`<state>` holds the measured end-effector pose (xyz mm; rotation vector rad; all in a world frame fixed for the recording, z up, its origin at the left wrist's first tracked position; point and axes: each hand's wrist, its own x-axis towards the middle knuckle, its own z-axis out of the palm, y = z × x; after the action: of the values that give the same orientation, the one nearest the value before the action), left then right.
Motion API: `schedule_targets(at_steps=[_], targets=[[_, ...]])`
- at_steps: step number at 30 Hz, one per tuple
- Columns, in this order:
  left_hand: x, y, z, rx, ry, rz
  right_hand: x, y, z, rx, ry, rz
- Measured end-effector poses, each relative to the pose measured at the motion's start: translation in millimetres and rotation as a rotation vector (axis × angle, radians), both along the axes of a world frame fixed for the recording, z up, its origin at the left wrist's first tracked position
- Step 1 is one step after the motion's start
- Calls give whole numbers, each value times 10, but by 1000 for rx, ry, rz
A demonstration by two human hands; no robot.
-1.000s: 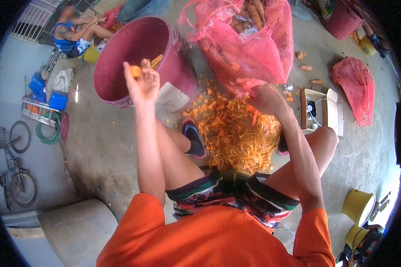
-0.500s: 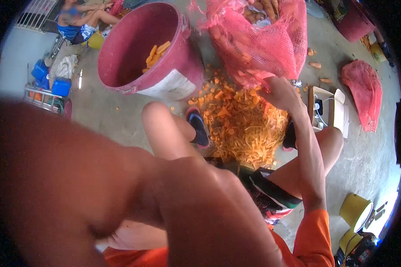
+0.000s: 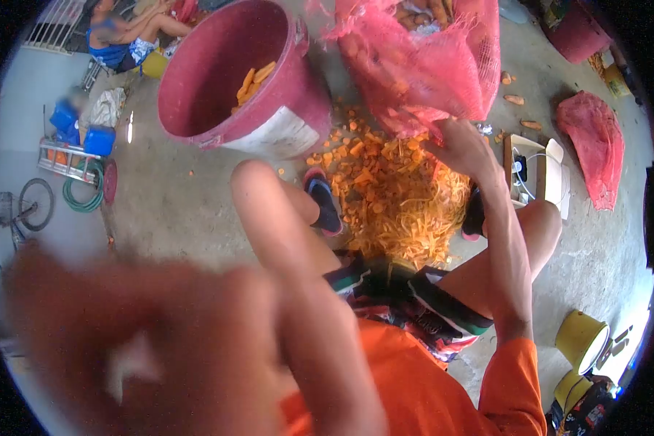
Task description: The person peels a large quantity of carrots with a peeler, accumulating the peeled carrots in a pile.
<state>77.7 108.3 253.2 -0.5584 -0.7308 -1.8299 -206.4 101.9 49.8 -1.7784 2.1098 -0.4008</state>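
Note:
My left hand [image 3: 160, 341] is large and blurred, close in front of the camera at the lower left; its fingers are smeared by motion. My right hand [image 3: 461, 149] hangs over the pile of orange carrot peelings [image 3: 414, 211], its fingers curled in beside the lower edge of a pink mesh sack [image 3: 421, 80]. A small red sliver shows under those fingers, but I cannot tell what they hold. Carrots [image 3: 439, 11] show in the sack's open top. The peelings and cut carrot ends lie on the floor between my feet.
A big pink tub [image 3: 225, 80] with several peeled carrots [image 3: 254, 83] stands at the upper left. An open cardboard box [image 3: 552, 178] and a pink mesh bag [image 3: 594, 149] lie to the right. Yellow buckets [image 3: 578, 341] stand at lower right. Another person [image 3: 123, 40] sits at the far left.
My left hand and forearm have swung down and left near the camera, uncovering a bicycle, a hose and my orange shirt. The right hand stays at nearly the same place by the sack.

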Motion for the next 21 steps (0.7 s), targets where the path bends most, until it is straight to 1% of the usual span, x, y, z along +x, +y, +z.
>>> schedule_targets(at_steps=[2, 3, 4, 5, 6, 7, 8, 9, 10, 11, 12, 13, 14, 15, 16, 18, 19, 20, 21], targets=[[-190, -205, -76, -1, -3, 35, -53, 19, -117, -51, 11, -29], [-223, -387, -202, 2, -106, 162, -98, 38, -146, -89, 13, -43], [-389, -581, -327, 59, -150, 220, -136, 64, -86, -104, 28, -62], [-528, -811, -428, 158, -289, 238, -140, 93, -27, -85, 5, -62], [-703, -1141, -581, 188, -405, 215, -159, 108, 34, -69, -18, -57], [-1007, -1558, -828, 198, -591, 322, -192, 118, 96, -21, 3, -52], [-1369, -1766, -885, 75, -833, 510, -221, 138, 139, -34, 7, -58], [-1686, -1991, -926, -71, -1110, 617, -243, 171, 167, -5, -14, -59], [-2036, -2396, -1190, -439, -1142, 776, -267, 204, 180, 25, -37, -61], [-2375, -2740, -1402, -552, -1322, 695, -285, 262, 170, -39, -19, -56], [-2661, -2940, -1523, -668, -1500, 602, -317, 274, 178, -43, -26, -70], [-2870, -2939, -1507, -685, -1503, 590, -327, 281, 191, 18, -44, -53], [-3061, -2931, -1499, -759, -1810, 538, -335, 286, 191, 80, -65, -32], [-3245, -2956, -1517, -829, -2114, 481, -355, 294, 186, 65, -85, -27], [-3395, -2957, -1573, -850, -2113, 476, -372, 297, 178, 60, -93, -41], [-3632, -2961, -1812, -819, -1984, 854, -383, 304, 166, 28, -61, -23], [-3726, -3001, -1940, -727, -1945, 943, -417, 268, 153, 115, -54, -17], [-3755, -3063, -2054, -616, -1950, 826, -411, 283, 157, 128, -67, -25], [-3669, -2985, -2018, -526, -1857, 673, -409, 288, 202, 124, -68, -51]])
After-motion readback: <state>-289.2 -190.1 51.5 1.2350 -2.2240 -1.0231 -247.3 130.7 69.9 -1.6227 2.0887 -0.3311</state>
